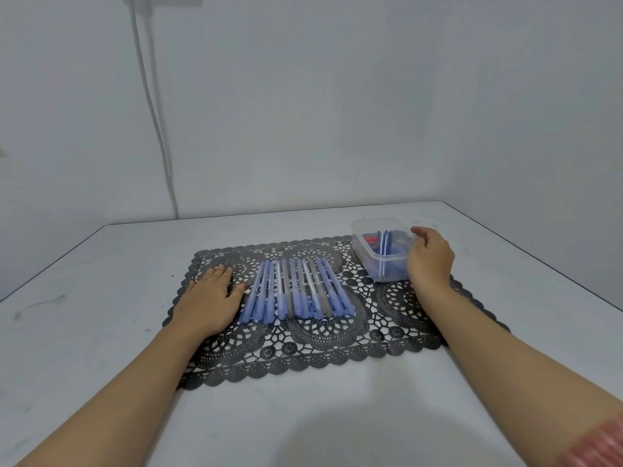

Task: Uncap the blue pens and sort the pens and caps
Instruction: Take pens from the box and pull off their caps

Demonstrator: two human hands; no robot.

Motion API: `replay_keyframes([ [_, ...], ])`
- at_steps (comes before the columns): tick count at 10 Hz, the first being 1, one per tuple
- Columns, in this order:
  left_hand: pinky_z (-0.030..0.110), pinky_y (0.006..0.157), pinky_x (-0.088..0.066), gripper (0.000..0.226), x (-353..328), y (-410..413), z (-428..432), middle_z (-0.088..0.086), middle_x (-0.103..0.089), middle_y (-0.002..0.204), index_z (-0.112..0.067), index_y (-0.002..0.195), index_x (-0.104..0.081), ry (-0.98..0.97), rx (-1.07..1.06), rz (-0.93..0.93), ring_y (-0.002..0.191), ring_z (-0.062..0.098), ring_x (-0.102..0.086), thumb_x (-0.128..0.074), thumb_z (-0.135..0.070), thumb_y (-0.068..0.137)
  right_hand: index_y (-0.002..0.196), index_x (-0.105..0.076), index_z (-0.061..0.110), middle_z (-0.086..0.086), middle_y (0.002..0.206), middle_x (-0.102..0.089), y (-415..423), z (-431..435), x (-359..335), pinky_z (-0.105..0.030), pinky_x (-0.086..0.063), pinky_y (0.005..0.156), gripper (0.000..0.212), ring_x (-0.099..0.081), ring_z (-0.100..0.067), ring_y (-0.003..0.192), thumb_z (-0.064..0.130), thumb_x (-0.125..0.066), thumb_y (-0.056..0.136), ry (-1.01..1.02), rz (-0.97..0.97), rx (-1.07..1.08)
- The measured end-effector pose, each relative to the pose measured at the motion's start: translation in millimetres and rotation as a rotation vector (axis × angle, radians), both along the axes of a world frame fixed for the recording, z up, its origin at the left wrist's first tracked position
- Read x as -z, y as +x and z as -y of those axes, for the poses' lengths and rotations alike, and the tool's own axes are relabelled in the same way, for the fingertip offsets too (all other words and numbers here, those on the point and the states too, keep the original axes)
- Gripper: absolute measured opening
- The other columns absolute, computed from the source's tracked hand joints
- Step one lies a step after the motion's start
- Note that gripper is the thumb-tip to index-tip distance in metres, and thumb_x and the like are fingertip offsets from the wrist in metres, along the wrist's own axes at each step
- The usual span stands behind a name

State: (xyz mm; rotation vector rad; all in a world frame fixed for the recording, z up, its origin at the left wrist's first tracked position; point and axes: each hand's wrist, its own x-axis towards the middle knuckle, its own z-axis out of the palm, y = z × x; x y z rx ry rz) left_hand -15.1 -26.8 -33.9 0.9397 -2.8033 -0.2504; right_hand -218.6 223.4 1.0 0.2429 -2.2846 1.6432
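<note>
In the head view, our left hand lies flat, fingers straight, on the left end of the black lace placemat, just beside the row of blue capped pens mid-mat. Our right hand curls against the clear plastic box at the mat's far right corner; whether it grips, we cannot tell.

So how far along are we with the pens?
Barely begun. Done: the clear container holds a few blue items and something red. In hand: no pen; the left hand lies flat on the black mat, the right hand is against the container's side. Left: the whole row of blue pens on the mat, apparently capped.
</note>
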Motion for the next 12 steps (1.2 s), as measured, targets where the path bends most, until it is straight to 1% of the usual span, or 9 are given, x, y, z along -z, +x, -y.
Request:
replay_keyframes([
  [1, 0.037, 0.117, -0.009, 0.059, 0, 0, 1, 0.001, -0.008, 0.157, -0.016, 0.149, -0.013, -0.003, -0.001, 0.002, 0.144, 0.016, -0.006, -0.023, -0.045, 0.098, 0.124, -0.054, 0.012, -0.008, 0.128, -0.054, 3, 1, 1, -0.034, -0.034, 0.099, 0.033, -0.042, -0.024, 0.122, 0.015, -0.045, 0.092, 0.197, -0.216, -0.052],
  [2, 0.037, 0.117, -0.009, 0.059, 0, 0, 1, 0.001, -0.008, 0.156, -0.016, 0.149, -0.013, -0.002, 0.0, 0.004, 0.144, 0.016, -0.006, -0.023, -0.045, 0.098, 0.124, -0.053, 0.014, -0.006, 0.128, -0.053, 13, 6, -1, -0.039, -0.03, 0.105, 0.038, -0.036, -0.022, 0.126, 0.029, -0.054, 0.089, 0.392, -0.447, -0.171],
  [3, 0.037, 0.117, -0.009, 0.059, 0, 0, 0, 0.001, -0.008, 0.156, -0.016, 0.149, -0.013, -0.003, -0.002, 0.005, 0.144, 0.016, -0.006, -0.023, -0.045, 0.098, 0.131, -0.045, 0.017, -0.004, 0.134, -0.047, 25, 13, -1, -0.042, -0.026, 0.108, 0.05, -0.028, -0.022, 0.132, 0.036, -0.056, 0.086, 0.579, -0.526, -0.325],
  [4, 0.038, 0.117, -0.009, 0.059, -1, 1, -1, 0.001, -0.008, 0.157, -0.016, 0.149, -0.013, -0.002, -0.006, 0.009, 0.144, 0.016, -0.006, -0.023, -0.046, 0.098, 0.137, -0.039, 0.018, -0.005, 0.132, -0.048, 26, 16, 3, -0.038, -0.029, 0.105, 0.057, -0.031, -0.023, 0.127, 0.027, -0.056, 0.083, 0.758, -0.594, -0.362],
  [5, 0.037, 0.117, -0.008, 0.059, -2, 1, -2, 0.001, -0.008, 0.157, -0.016, 0.149, -0.014, 0.003, -0.008, 0.008, 0.144, 0.016, -0.006, -0.023, -0.046, 0.098, 0.135, -0.043, 0.016, -0.009, 0.117, -0.056, 21, 16, 7, -0.037, -0.037, 0.093, 0.055, -0.041, -0.025, 0.112, 0.009, -0.055, 0.081, 0.756, -0.64, -0.329],
  [6, 0.037, 0.117, -0.008, 0.059, -1, 1, -2, 0.001, -0.009, 0.156, -0.016, 0.149, -0.014, 0.003, -0.007, 0.007, 0.144, 0.016, -0.006, -0.023, -0.046, 0.098, 0.133, -0.046, 0.015, -0.009, 0.11, -0.06, 18, 15, 8, -0.038, -0.039, 0.086, 0.05, -0.045, -0.026, 0.105, 0.007, -0.055, 0.084, 0.752, -0.639, -0.288],
  [9, 0.037, 0.116, -0.007, 0.059, -3, 2, -2, 0.0, -0.008, 0.157, -0.016, 0.149, -0.014, 0.007, -0.007, 0.004, 0.144, 0.016, -0.006, -0.023, -0.045, 0.098, 0.132, -0.047, 0.014, -0.007, 0.115, -0.058, 11, 12, 8, -0.033, -0.035, 0.088, 0.043, -0.042, -0.024, 0.11, 0.011, -0.052, 0.09, 0.766, -0.603, -0.246],
  [11, 0.037, 0.117, -0.008, 0.059, -4, 2, -4, -0.001, -0.01, 0.156, -0.017, 0.149, -0.016, 0.022, -0.007, -0.019, 0.144, 0.015, -0.007, -0.025, -0.045, 0.098, 0.125, -0.055, 0.009, -0.012, 0.114, -0.059, 11, 9, 8, -0.036, -0.039, 0.089, 0.04, -0.043, -0.028, 0.111, 0.01, -0.058, 0.085, 0.755, -0.604, -0.2],
  [12, 0.039, 0.117, -0.01, 0.057, -7, 5, -8, 0.0, -0.016, 0.155, -0.017, 0.147, -0.023, 0.055, -0.013, -0.082, 0.143, 0.015, -0.012, -0.031, -0.043, 0.098, 0.12, -0.058, 0.005, -0.017, 0.114, -0.057, 14, 9, 6, -0.04, -0.04, 0.09, 0.039, -0.041, -0.031, 0.113, 0.009, -0.061, 0.081, 0.673, -0.636, -0.196],
])
